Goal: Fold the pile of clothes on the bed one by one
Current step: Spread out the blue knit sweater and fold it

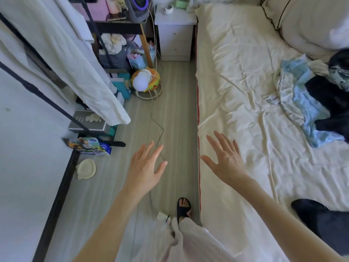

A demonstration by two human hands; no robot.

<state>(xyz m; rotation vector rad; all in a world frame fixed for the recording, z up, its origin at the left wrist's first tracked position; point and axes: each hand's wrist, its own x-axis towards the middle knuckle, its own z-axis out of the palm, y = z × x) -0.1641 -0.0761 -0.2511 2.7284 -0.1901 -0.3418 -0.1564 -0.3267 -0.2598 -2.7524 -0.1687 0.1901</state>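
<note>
A pile of clothes [309, 99] lies at the right side of the bed [236, 82]: a light blue garment, dark navy pieces and a pale one, partly cut off by the frame edge. Another dark garment [321, 220] lies at the bed's lower right. My left hand [146, 165] hovers over the floor with fingers spread and holds nothing. My right hand [224, 157] is stretched out flat above the bed's near edge, fingers straight, well left of the pile and apart from it.
A narrow strip of wooden floor [170, 110] runs between the bed and a black clothes rack [56, 103] with hanging white cloth. A white nightstand [175, 33], a round lamp [143, 82], a floor cable, a snack bag [90, 146] and my slippered foot [184, 208] are there.
</note>
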